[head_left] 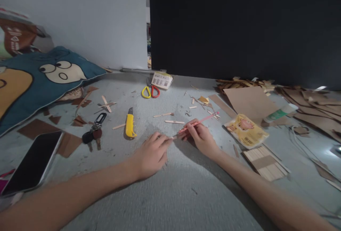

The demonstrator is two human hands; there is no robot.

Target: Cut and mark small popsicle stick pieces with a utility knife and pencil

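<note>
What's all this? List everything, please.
Pencil or pen: one, pink, centre, held.
Loose sticks: several, pale, centre and left.
Stick bundle: one, pale, right.
Utility knife: one, yellow, left.
Scissors: one, yellow and red handles, back centre.
Packet: one, white, by the scissors.
Patterned packet: one, yellow, right.
Tube: one, white and green, right.
Cardboard: many pieces, brown, both sides.
Keys: one bunch, mostly dark, left.
Phone: one, black screen, left.
Cushion: one, blue, back left.
Printed wrapping: one, brown, back left.
Rod: one, grey, back centre.
Panels: two, pale and black, back.
Table: one, grey, beneath.
Left hand: one, bare, on the table.
Right hand: one, bare, around the pencil or pen.
</note>
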